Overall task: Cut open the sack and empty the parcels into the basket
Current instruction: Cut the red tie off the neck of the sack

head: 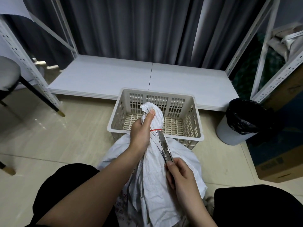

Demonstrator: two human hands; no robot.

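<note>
Fingers [148, 119] gripping sack [152, 174], knife [164, 147] pinched

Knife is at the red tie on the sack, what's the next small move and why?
Probably draw the knife blade through the red tie: its tip already meets the tie, the left hand grips the sack neck, and the basket sits empty.

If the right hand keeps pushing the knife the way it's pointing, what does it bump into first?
Most likely the red tie around the sack neck: the right hand aims the utility knife up at it, and the blade tip is already there. Beyond that lies the basket.
</note>
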